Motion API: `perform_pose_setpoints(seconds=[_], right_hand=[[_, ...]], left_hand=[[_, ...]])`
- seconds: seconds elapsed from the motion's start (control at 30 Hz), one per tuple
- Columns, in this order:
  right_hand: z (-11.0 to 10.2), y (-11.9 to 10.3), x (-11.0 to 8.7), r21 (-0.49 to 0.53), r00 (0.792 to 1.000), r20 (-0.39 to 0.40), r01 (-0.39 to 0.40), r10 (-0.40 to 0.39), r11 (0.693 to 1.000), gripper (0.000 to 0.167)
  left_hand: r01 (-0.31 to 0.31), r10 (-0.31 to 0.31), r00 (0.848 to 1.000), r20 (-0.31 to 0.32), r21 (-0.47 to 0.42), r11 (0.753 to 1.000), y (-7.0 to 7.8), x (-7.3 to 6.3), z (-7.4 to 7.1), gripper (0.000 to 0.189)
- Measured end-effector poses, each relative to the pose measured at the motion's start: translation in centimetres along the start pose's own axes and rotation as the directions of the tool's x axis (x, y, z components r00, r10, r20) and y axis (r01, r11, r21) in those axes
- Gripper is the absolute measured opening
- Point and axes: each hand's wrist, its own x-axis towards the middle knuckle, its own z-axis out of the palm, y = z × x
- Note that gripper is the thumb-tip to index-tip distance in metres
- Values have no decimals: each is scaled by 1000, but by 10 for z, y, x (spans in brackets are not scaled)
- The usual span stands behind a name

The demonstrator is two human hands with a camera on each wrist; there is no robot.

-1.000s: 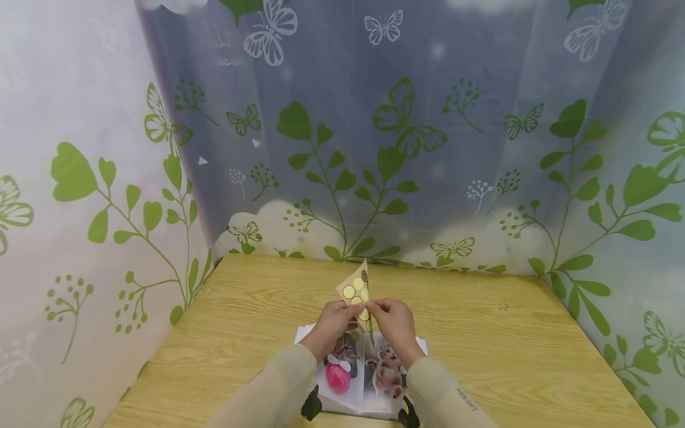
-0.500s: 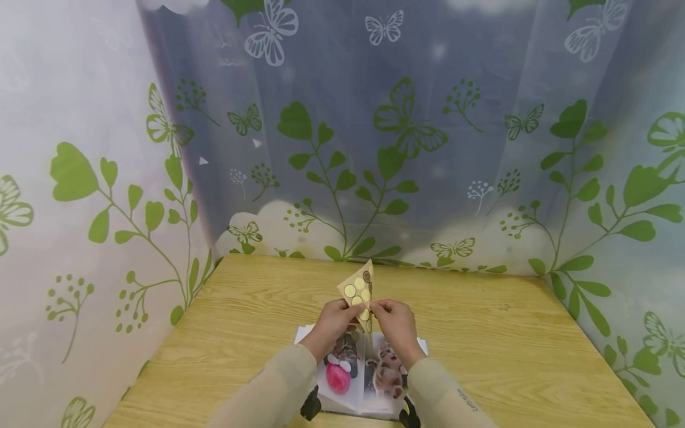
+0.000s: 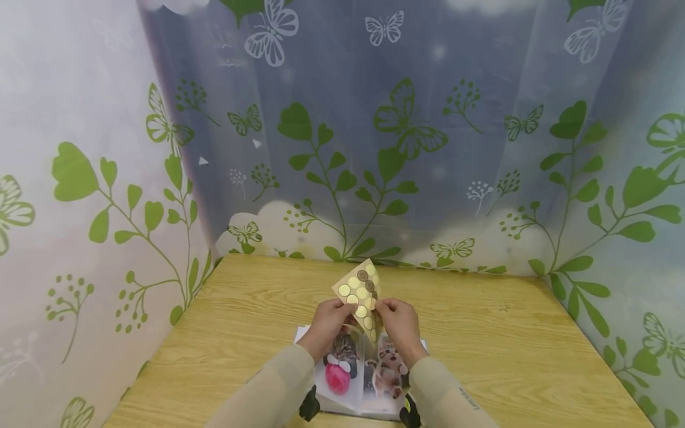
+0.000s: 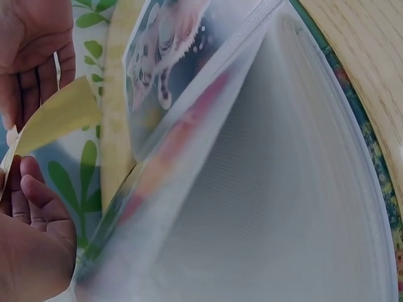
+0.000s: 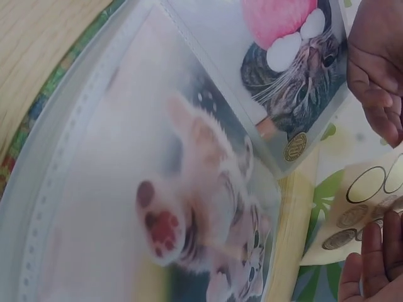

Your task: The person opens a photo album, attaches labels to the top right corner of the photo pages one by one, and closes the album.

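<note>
Both hands hold a tan sheet of round gold stickers up over an open photo album. My left hand grips the sheet's left side, thumb on its face. At the right edge, my right hand pinches the sheet between thumb and forefinger. Some circles are bright gold, others darker with an embossed design. The album lies open on two kitten photos in clear sleeves: a tabby with a pink ball and a kitten on its back. One round gold sticker shows at the tabby page's corner.
The album lies near the front of a wood-grain table. Curtains printed with green leaves and butterflies stand behind it and at both sides. Black wrist-worn gear shows beside the album's lower corners.
The sticker sheet has turned and opened flatter toward the head view, showing more of its circles. Both hands have moved slightly apart; the album stays put.
</note>
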Motion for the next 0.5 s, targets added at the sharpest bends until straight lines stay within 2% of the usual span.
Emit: perform_pose_setpoints(seconds=[0.13, 0.4, 0.5], right_hand=[[-2, 3, 3, 26, 1000, -24, -5, 6, 1000, 25], [-12, 13, 6, 19, 998, -55, 3, -2, 1000, 28], [-16, 17, 7, 9, 998, -59, 0, 0, 1000, 26]], left_hand=[[7, -7, 999, -36, -2, 1000, -3, 4, -2, 17], [38, -46, 993, -108, -74, 997, -8, 8, -9, 16], [20, -35, 990, -138, -112, 994, -9, 10, -14, 17]])
